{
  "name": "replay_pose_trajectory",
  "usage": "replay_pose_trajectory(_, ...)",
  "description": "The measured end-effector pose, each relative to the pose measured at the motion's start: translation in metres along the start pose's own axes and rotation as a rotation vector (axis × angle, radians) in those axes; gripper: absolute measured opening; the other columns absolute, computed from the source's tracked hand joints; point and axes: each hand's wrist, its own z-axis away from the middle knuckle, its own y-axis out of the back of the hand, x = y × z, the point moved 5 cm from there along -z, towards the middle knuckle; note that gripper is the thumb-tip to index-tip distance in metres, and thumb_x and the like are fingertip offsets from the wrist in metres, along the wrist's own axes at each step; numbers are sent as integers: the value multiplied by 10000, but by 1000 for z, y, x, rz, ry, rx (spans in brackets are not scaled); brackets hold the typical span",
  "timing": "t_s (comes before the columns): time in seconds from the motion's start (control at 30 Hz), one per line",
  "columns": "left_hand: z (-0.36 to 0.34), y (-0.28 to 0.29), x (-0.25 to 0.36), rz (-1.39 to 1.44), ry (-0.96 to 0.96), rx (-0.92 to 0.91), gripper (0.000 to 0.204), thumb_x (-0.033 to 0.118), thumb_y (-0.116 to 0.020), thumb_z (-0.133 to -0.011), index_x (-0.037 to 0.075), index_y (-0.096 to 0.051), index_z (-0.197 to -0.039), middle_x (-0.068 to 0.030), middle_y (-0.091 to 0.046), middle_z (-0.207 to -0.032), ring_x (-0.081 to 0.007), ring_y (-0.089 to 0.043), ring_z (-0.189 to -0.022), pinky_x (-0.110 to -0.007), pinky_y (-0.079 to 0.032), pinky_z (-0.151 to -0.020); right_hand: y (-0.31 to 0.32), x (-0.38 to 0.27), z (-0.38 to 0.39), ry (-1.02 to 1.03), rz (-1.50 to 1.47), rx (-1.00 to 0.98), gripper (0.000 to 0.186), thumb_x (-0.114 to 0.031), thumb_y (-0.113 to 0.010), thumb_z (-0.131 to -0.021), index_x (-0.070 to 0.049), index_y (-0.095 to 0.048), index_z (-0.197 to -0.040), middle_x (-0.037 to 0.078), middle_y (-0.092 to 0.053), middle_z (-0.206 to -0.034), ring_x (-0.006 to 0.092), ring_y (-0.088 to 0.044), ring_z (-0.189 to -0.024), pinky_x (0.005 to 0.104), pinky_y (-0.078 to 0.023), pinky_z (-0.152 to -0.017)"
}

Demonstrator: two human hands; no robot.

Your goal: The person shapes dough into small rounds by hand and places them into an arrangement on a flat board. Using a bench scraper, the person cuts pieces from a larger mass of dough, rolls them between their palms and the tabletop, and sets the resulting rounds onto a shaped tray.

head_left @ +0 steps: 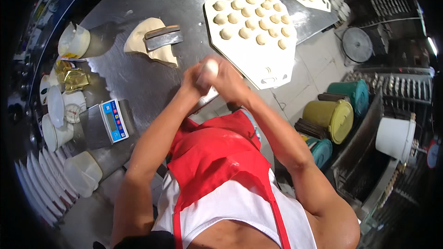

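Observation:
Near the table's front edge, my left hand (193,76) and my right hand (228,79) come together around a pale, smooth dough ball (211,68). Both are closed on it, slightly blurred, and the fingers partly hide one another. Just beyond them to the left lies a flat piece of dough (136,40) with a cut edge. Across that dough rests a dough scraper (164,39) with a metal blade and a brownish handle. To the right of my hands, a white eight-sided board (240,60) carries several rows of dough balls (250,24).
At the left stand a digital scale (114,121), a plastic tub (74,40), a gold foil packet (75,79) and a dial scale (72,113). A second board (318,2) of dough balls lies far right. Lidded buckets (328,119) stand on the floor at right.

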Motion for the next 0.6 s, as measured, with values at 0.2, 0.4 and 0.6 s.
replay_pose_trajectory(0.2,-6,-13,9,116,273,-88,439,268,-549,-1028,-91,-605,-1274,-364,-707,-1150,-547,-663,-1131,-547,-525,-1014,97,91,13,-287,164,-71,413,-214,-746,-937,18,-603,-1247,231,-686,-1033,423,-681,-936,458,-556,-889)
replay_pose_trajectory(0.4,33,-31,-36,221,258,48,516,199,-542,-1078,25,-488,-1560,-224,-688,-1313,-351,-707,-1072,-457,-537,-1001,126,159,-18,-146,334,-56,419,-189,-764,-956,7,-594,-1286,250,-638,-1136,492,-686,-951,540,-565,-849)
replay_pose_trajectory(0.6,39,-11,-16,388,221,38,670,138,-653,-1064,44,-385,-1671,-158,-680,-1241,-173,-667,-1053,-332,-552,-922,107,124,-7,-179,440,106,549,-330,-836,-930,-54,-662,-1372,219,-653,-1241,412,-738,-931,520,-595,-798)
